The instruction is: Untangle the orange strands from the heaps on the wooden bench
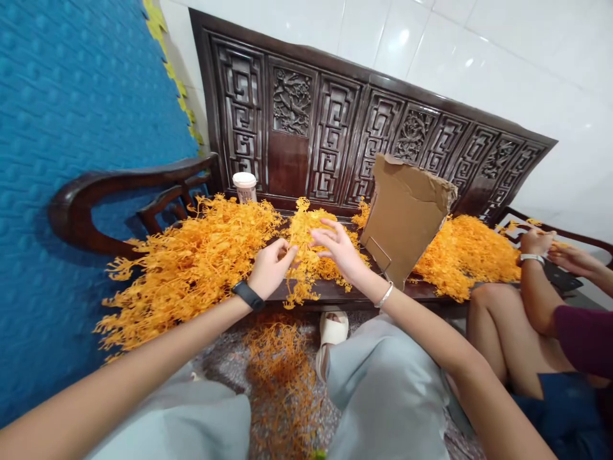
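My left hand [274, 263], a dark band on its wrist, is closed with thumb and fingertips pinched together on an orange frilly sprig [301, 246]; the exact grip point is partly hidden. Just right of it, my right hand [341, 250] is open, fingers spread and bent over a loose orange heap [330, 220]. Whether its fingertips touch the sprig I cannot tell. Left of my hands, a large pile of orange sprigs [201, 255] with thin stems spills over the bench edge.
The carved dark wooden bench [288, 163] has a lidded cup [245, 185] at its back. A cardboard sheet [407, 214] stands upright between heaps. Another orange pile [474, 252] lies near a seated person [536, 319], whose hands hold orange pieces. Orange scraps [282, 377] cover the floor.
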The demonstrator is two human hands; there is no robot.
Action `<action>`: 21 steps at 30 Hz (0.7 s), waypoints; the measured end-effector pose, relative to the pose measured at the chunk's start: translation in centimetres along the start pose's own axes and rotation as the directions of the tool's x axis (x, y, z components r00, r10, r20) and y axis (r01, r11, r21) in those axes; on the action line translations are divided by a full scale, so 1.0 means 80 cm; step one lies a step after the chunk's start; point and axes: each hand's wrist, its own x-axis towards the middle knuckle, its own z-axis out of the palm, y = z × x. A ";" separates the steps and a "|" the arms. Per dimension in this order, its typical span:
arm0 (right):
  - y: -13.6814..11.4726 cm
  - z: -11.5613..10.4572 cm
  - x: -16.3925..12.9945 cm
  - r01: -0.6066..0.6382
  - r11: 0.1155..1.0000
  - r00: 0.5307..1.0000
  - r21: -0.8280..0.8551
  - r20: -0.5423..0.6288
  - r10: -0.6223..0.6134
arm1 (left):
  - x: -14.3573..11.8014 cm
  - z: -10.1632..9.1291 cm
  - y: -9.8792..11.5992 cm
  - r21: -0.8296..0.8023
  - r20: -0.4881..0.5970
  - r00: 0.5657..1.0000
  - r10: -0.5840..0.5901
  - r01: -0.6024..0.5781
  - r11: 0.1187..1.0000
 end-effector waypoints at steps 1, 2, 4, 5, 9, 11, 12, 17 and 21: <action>0.002 -0.001 0.001 -0.001 1.000 1.000 -0.008 -0.005 0.001 | 0.001 0.001 -0.001 0.019 0.017 1.000 0.020 -0.021 1.000; 0.004 -0.002 0.002 -0.001 1.000 1.000 -0.007 -0.006 0.001 | 0.002 0.002 -0.001 0.022 0.035 0.998 0.042 -0.043 0.999; 0.007 -0.004 0.006 0.024 1.000 1.000 0.013 -0.001 -0.024 | 0.004 0.006 0.000 -0.016 0.068 0.995 0.067 -0.066 0.998; 0.008 -0.005 0.008 0.053 0.998 0.999 0.021 0.002 -0.053 | 0.004 0.007 0.003 -0.056 0.077 0.996 0.054 -0.050 0.997; 0.008 -0.009 0.014 0.169 0.985 0.985 0.023 -0.015 -0.169 | 0.005 0.013 0.016 -0.334 0.124 0.981 -0.151 0.185 0.924; 0.007 -0.011 0.015 0.169 0.986 0.985 0.014 -0.032 -0.168 | 0.006 0.013 0.022 -0.471 0.196 0.947 -0.253 0.317 0.823; 0.006 -0.011 0.015 0.164 0.986 0.986 0.009 -0.037 -0.164 | 0.006 0.012 0.024 -0.530 0.229 0.933 -0.278 0.359 0.768; 0.009 -0.014 0.014 0.140 0.990 0.990 0.008 -0.027 -0.140 | 0.007 0.005 0.025 -0.651 0.211 0.929 -0.305 0.366 0.665; 0.009 -0.014 0.011 0.144 0.989 0.990 0.034 -0.009 -0.144 | 0.009 -0.003 0.021 -0.645 0.168 0.922 -0.350 0.371 0.668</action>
